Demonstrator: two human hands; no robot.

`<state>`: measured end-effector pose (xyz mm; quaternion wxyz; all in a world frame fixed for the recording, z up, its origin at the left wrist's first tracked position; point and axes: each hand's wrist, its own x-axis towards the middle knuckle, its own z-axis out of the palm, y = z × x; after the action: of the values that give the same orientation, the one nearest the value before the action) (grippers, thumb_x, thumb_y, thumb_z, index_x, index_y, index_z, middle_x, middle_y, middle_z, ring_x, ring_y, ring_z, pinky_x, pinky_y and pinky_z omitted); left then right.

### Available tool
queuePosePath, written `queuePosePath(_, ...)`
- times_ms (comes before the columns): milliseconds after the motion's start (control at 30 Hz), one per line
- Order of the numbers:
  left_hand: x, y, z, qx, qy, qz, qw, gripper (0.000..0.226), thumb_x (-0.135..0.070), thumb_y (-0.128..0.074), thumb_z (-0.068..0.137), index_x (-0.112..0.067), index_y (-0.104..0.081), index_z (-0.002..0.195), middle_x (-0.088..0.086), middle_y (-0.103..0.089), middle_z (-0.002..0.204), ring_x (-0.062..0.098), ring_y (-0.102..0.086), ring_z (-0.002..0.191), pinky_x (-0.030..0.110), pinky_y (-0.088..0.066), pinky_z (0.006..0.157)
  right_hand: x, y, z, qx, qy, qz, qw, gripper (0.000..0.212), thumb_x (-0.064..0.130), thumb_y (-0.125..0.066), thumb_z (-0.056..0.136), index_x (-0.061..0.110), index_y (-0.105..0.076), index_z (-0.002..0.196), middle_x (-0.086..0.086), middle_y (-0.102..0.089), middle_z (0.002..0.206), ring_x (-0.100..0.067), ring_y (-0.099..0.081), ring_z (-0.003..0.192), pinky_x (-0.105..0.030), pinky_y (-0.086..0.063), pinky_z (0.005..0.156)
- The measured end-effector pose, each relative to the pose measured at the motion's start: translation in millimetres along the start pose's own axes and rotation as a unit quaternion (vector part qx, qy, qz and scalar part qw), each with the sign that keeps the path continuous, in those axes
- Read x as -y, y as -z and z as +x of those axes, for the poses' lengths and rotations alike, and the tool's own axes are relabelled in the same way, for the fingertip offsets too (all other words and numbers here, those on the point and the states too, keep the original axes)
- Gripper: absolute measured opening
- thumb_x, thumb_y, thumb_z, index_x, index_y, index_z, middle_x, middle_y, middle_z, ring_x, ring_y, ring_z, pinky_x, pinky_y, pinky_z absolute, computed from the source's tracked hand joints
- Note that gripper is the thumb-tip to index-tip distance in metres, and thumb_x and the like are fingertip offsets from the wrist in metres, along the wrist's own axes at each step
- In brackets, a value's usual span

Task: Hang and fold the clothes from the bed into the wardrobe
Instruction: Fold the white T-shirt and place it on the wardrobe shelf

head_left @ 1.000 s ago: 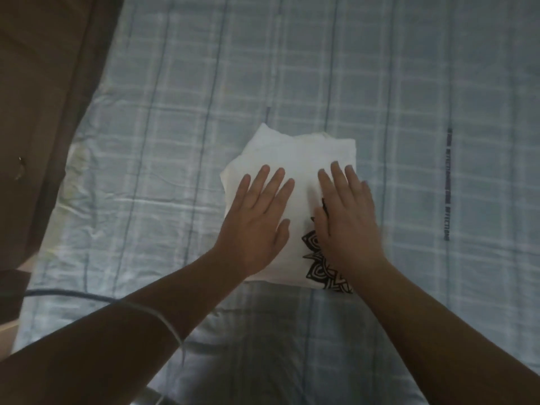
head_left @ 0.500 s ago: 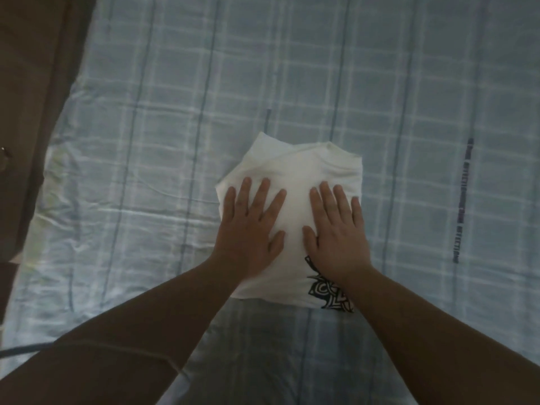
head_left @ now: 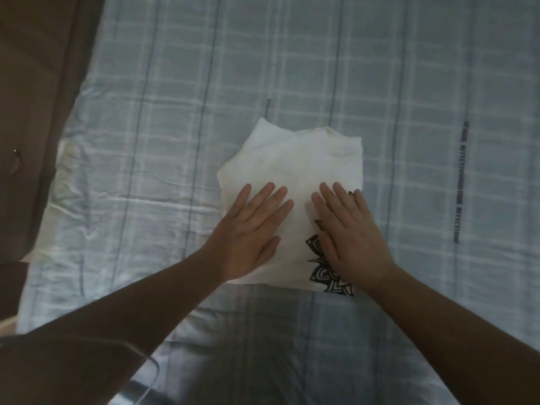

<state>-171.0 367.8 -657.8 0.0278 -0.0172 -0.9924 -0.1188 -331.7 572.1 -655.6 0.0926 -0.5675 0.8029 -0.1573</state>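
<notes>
A white T-shirt [head_left: 295, 162] lies folded into a small square on the bed, with a black patterned print showing at its near right corner. My left hand [head_left: 251, 232] presses flat on the shirt's near left part, fingers straight and spread. My right hand [head_left: 347, 232] lies flat on the near right part, covering some of the print. Both palms face down and the two hands sit side by side, a narrow gap between them.
The bed is covered by a pale blue checked sheet [head_left: 423, 83], wrinkled along its left side. A brown wooden surface [head_left: 35, 97] runs along the left edge of the bed. A thin cable [head_left: 146, 363] crosses my left forearm at the bottom.
Both hands have slid back toward me over the folded shirt, from its middle to its near half, staying flat. More of the shirt's far part is uncovered.
</notes>
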Motion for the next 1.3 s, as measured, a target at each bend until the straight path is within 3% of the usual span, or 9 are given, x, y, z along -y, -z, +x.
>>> queuePosePath(167, 33.2, 15.9, -34.2, 0.066, -0.095, -0.020, 0.993, 0.070, 0.006, -0.042, 0.085, -0.008, -0.034, 0.153, 0.012, -0.030, 0.160, 0.028, -0.024, 0.150, 0.047, -0.024, 0.121, -27.5, 13.1, -35.5, 0.076, 0.124, -0.022, 0.989, 0.074, 0.002, -0.043, 0.081, 0.011, -0.034, 0.154, -0.010, -0.027, 0.162, -0.028, -0.022, 0.151, -0.051, -0.023, 0.121)
queuePosePath(333, 53.9, 15.2, -43.6, 0.166, -0.119, 0.017, 0.979, 0.092, -0.009, -0.052, 0.074, -0.010, -0.016, 0.159, 0.012, -0.011, 0.166, 0.025, -0.006, 0.154, 0.044, -0.011, 0.125, -44.0, 11.5, -49.4, 0.158, 0.131, -0.081, 0.975, 0.081, 0.002, -0.039, 0.082, 0.013, -0.015, 0.159, -0.011, -0.020, 0.165, -0.026, -0.016, 0.153, -0.048, -0.022, 0.122)
queuePosePath(533, 79.7, 13.5, -35.3, 0.185, -0.132, -0.008, 0.974, 0.103, -0.020, -0.072, 0.077, -0.019, -0.010, 0.160, 0.008, -0.011, 0.167, 0.021, -0.007, 0.154, 0.045, -0.015, 0.124, -43.2, 8.3, -44.4, 0.147, 0.086, -0.027, 0.985, 0.091, -0.011, -0.060, 0.076, 0.013, -0.024, 0.157, -0.008, -0.026, 0.163, -0.024, -0.025, 0.150, -0.047, -0.028, 0.120)
queuePosePath(733, 80.4, 8.3, -31.4, 0.110, -0.130, -0.051, 0.984, 0.091, -0.037, -0.080, 0.081, -0.012, -0.032, 0.155, 0.010, -0.029, 0.162, 0.025, -0.026, 0.150, 0.048, -0.025, 0.121, -42.5, 9.9, -42.8, 0.141, 0.004, 0.134, 0.981, 0.089, -0.002, -0.074, 0.078, 0.022, -0.033, 0.154, 0.001, -0.029, 0.162, -0.015, -0.024, 0.151, -0.042, -0.024, 0.123)
queuePosePath(867, 73.8, 3.2, -36.0, 0.076, -0.088, -0.092, 0.989, 0.090, -0.031, -0.084, 0.077, -0.011, -0.038, 0.152, 0.008, -0.034, 0.160, 0.022, -0.028, 0.149, 0.043, -0.021, 0.123, -34.1, 22.4, -41.0, 0.099, -0.113, 0.297, 0.943, 0.082, 0.006, -0.081, 0.080, 0.041, -0.043, 0.144, 0.009, -0.044, 0.153, -0.007, -0.038, 0.143, -0.028, -0.028, 0.120)
queuePosePath(1000, 67.6, 1.7, -35.8, 0.027, -0.063, -0.150, 0.986, 0.087, -0.034, -0.083, 0.079, -0.005, -0.040, 0.149, 0.013, -0.037, 0.157, 0.025, -0.037, 0.145, 0.043, -0.028, 0.120, -26.7, 40.5, -24.1, 0.077, -0.196, 0.386, 0.898, 0.058, -0.004, -0.074, 0.084, 0.024, -0.060, 0.134, 0.004, -0.061, 0.137, -0.009, -0.056, 0.129, -0.029, -0.039, 0.113)
queuePosePath(1100, 63.7, 1.8, -36.9, 0.028, -0.008, -0.206, 0.978, 0.093, -0.034, -0.086, 0.075, -0.005, -0.039, 0.150, 0.014, -0.040, 0.155, 0.026, -0.040, 0.143, 0.045, -0.034, 0.117, -24.7, 55.6, -6.0, 0.037, -0.230, 0.424, 0.875, 0.047, -0.012, -0.064, 0.086, 0.023, -0.065, 0.116, 0.002, -0.068, 0.121, -0.005, -0.064, 0.112, -0.019, -0.047, 0.100)
queuePosePath(1233, 47.8, 4.6, -32.6, -0.041, 0.126, -0.412, 0.901, 0.066, -0.029, -0.071, 0.085, -0.015, -0.044, 0.144, -0.010, -0.052, 0.144, 0.012, -0.050, 0.134, 0.034, -0.040, 0.112, -38.7, 65.2, 12.7, 0.007, -0.273, 0.485, 0.831, 0.032, -0.004, -0.061, 0.090, 0.023, -0.066, 0.107, -0.004, -0.070, 0.113, -0.022, -0.064, 0.110, -0.034, -0.050, 0.097)
queuePosePath(1300, 42.9, 10.3, -20.3, -0.119, 0.196, -0.388, 0.893, 0.043, -0.033, -0.057, 0.092, -0.030, -0.051, 0.134, -0.031, -0.057, 0.130, -0.004, -0.054, 0.122, 0.023, -0.043, 0.104, -45.9, 63.8, 19.3, 0.003, -0.294, 0.509, 0.809, 0.030, 0.001, -0.060, 0.092, 0.021, -0.066, 0.113, -0.001, -0.072, 0.114, -0.022, -0.065, 0.112, -0.037, -0.052, 0.098)
